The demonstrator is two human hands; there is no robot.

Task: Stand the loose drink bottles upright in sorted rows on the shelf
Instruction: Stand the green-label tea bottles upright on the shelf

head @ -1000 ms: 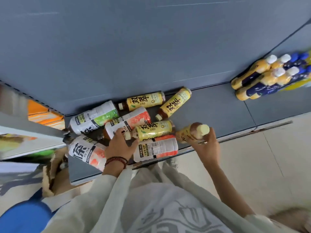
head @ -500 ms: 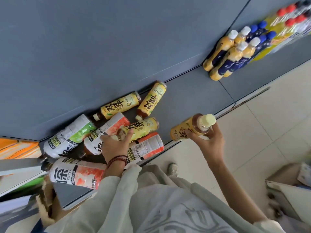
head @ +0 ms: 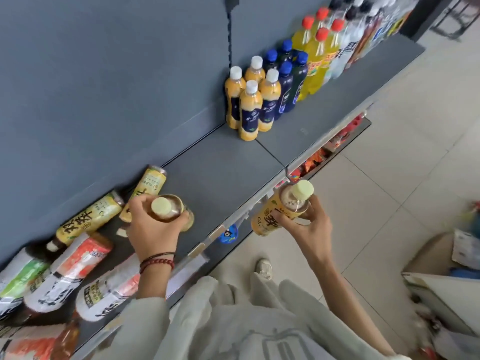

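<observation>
My left hand [head: 150, 229] grips a yellow-labelled tea bottle [head: 168, 210] by its shoulder, cap up, over the grey shelf [head: 220, 175]. My right hand [head: 304, 229] holds a second yellow tea bottle [head: 280, 211] in front of the shelf's edge, tilted with its pale cap up. Two more yellow tea bottles [head: 88, 219] lie on the shelf against the back panel. Several large white-labelled tea bottles [head: 67, 271] with orange or green patches lie in a heap at the left.
Upright rows stand further right on the shelf: orange juice bottles with white caps [head: 249, 105], dark blue-capped bottles [head: 288, 81], yellow red-capped bottles [head: 319, 48]. A bare stretch of shelf lies between them and the heap. Tiled floor [head: 376, 178] and a box [head: 446, 287] are at right.
My left hand has lifted a yellow tea bottle out of the heap and turned it cap up. My right hand holds its bottle further right. The view has swung right along the shelf.
</observation>
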